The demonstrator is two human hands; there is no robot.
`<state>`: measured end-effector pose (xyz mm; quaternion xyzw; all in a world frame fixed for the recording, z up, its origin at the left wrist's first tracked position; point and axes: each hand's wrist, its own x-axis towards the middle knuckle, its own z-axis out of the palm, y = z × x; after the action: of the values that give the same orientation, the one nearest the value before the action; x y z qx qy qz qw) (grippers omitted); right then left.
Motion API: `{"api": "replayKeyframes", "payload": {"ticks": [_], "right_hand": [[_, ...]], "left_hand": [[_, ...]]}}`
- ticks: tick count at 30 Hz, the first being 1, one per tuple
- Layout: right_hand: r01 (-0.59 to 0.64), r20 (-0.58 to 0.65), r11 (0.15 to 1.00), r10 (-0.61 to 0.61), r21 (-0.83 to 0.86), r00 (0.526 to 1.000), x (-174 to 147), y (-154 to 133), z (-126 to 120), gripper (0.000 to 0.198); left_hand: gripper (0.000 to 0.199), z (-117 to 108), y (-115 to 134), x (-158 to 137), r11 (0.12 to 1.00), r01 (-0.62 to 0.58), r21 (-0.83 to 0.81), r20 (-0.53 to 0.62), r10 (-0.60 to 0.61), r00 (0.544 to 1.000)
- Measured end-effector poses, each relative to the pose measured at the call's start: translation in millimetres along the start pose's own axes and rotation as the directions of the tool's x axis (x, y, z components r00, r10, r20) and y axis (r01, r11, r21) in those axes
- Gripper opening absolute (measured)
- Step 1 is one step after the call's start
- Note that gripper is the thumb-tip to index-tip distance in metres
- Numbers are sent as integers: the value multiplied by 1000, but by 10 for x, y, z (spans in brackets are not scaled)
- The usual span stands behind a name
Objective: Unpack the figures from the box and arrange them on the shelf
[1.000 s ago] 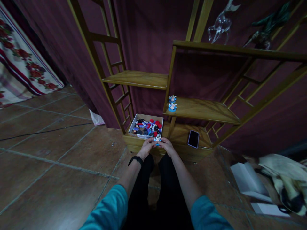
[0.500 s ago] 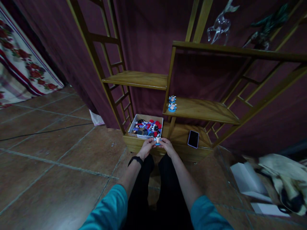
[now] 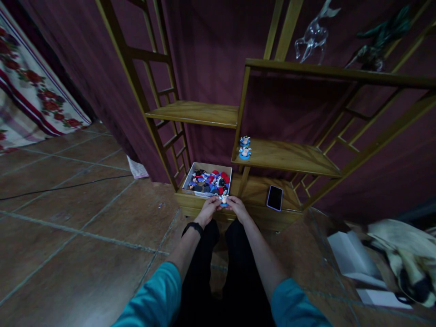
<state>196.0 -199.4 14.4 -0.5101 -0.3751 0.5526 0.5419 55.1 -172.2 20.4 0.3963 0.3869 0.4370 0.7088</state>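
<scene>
The tall open shelf unit of yellow-brown varnished wood stood against a dull maroon fabric backdrop; its uprights were slanted, ladder-like rails with smooth flat boards between them. In front of the shelf unit lay a floor of large reddish-brown glazed tiles with pale grout lines. On the top board of the shelf unit stood a clear glass horse figurine and, to its right, a dark green glossy figurine whose shape could not be made out. On the lowest board of the shelf unit sat a shallow square cardboard box filled with small red, blue, black and white plastic pieces. To the right of the box on the same board lay a flat black rectangular phone with a pale edge. On the middle board of the shelf unit stood two small figures on round blue bases, one behind the other.

At the front edge of the lowest board, just before the box, the left hand and the right hand met. Their fingertips were closed together in a pinch on a small white figure with a round blue base, held between both hands. A black band sat on the left wrist; both sleeves were teal cloth.
</scene>
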Motion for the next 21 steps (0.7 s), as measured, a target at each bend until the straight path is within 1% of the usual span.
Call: {"api": "replayKeyframes", "payload": {"ticks": [7, 14, 21], "right_hand": [[2, 5, 1000, -2, -3, 1000, -4, -4, -3, 35], [-1, -20, 1000, 2, 20, 1000, -2, 1, 8, 36], [5, 6, 1000, -5, 15, 1000, -6, -9, 2, 35]], "left_hand": [[22, -1, -5, 10, 1000, 3, -11, -7, -3, 1000], [20, 4, -19, 21, 1000, -4, -20, -6, 4, 1000], [19, -9, -32, 24, 1000, -1, -20, -22, 0, 1000]]}}
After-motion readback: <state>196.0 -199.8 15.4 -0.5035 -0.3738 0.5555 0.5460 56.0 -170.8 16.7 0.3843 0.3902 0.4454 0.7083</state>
